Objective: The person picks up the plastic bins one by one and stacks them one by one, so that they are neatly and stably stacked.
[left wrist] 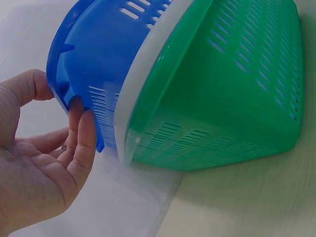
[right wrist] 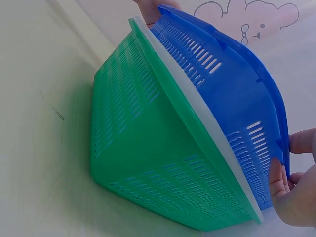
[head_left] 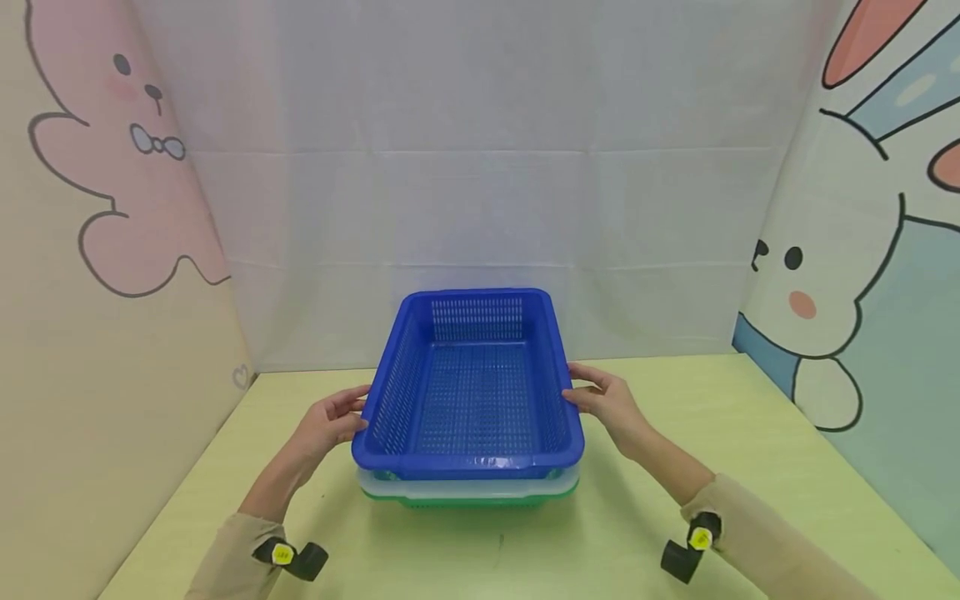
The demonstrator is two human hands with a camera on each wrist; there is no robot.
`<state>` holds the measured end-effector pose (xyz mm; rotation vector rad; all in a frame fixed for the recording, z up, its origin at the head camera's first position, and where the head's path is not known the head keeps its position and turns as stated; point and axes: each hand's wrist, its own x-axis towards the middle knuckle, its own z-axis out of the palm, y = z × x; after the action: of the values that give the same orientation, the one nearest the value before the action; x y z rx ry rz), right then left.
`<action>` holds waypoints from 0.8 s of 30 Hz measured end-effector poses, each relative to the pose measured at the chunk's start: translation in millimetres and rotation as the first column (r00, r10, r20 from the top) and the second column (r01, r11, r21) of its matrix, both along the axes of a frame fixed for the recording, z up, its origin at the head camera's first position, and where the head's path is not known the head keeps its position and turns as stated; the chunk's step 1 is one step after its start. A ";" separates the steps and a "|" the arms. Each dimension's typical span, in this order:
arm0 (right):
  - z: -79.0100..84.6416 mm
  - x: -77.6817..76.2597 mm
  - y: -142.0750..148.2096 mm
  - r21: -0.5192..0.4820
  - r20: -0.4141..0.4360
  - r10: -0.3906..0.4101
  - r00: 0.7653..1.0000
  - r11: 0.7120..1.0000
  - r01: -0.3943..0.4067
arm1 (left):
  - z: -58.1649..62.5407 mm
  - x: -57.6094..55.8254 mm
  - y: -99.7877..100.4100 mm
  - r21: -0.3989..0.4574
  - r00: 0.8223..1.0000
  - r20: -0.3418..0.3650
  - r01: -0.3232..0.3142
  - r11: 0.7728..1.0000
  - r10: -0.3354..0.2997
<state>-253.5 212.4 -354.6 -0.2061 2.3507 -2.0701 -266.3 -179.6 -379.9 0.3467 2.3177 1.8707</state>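
Note:
A blue plastic basket (head_left: 480, 400) with slotted walls sits partly inside a white basket (head_left: 468, 487), its rim raised above the white one. Under both is a green basket (left wrist: 237, 89), whose base is on the table. My left hand (head_left: 335, 421) grips the blue basket's left rim, thumb on the outer top edge and fingers curled beneath, as the left wrist view shows. On the opposite side my right hand (head_left: 607, 404) pinches the right rim between thumb and fingers. Only the rim of the white basket shows; its body is hidden inside the green one.
The stack stands on a pale yellow-green table (head_left: 675, 400). A white cloth backdrop (head_left: 480, 167) hangs behind it. Side panels with a cartoon bear (head_left: 135, 167) and a rabbit (head_left: 817, 275) flank the table left and right.

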 end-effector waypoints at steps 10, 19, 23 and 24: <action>-14.4 2.0 1.3 0.019 0.014 0.011 1.000 1.000 -0.011 | -11.3 1.1 -3.7 -0.021 1.000 0.011 0.003 1.000 -0.003; -19.9 2.9 1.4 0.014 0.014 0.013 1.000 1.000 -0.013 | -15.9 3.1 -4.7 -0.028 1.000 0.012 0.011 1.000 -0.011; -21.0 3.2 1.5 0.016 0.014 0.015 1.000 1.000 -0.015 | -16.0 3.6 -4.0 -0.038 1.000 0.016 0.000 0.999 0.001; -21.3 3.2 1.6 0.018 0.014 0.016 1.000 1.000 -0.016 | -16.2 3.5 -4.0 -0.041 1.000 0.017 -0.003 0.999 0.003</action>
<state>-250.3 214.0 -375.9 -0.2091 2.3509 -2.0365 -262.8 -183.6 -396.1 0.3209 2.3430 1.8169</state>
